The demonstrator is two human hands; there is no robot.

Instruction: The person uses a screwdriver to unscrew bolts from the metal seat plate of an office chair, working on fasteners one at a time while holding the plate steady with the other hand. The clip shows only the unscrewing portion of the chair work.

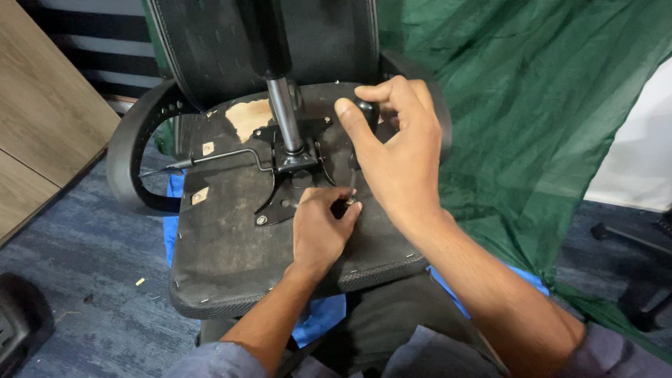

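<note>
An office chair lies overturned, the black underside of its seat (231,238) facing me. A black metal mechanism plate (287,178) with a grey gas cylinder (283,115) is fixed to it. My right hand (395,154) grips the black handle of a screwdriver (365,110), its shaft pointing down at the plate's right edge. My left hand (318,227) pinches a small screw at the screwdriver's tip (350,199). The screw itself is mostly hidden by my fingers.
A thin lever (210,159) sticks out left from the plate. Black armrests (133,150) curve at both sides. Green cloth (546,126) hangs on the right, blue cloth (171,231) lies under the seat, grey carpet (77,252) covers the floor, and a wooden panel (42,105) stands left.
</note>
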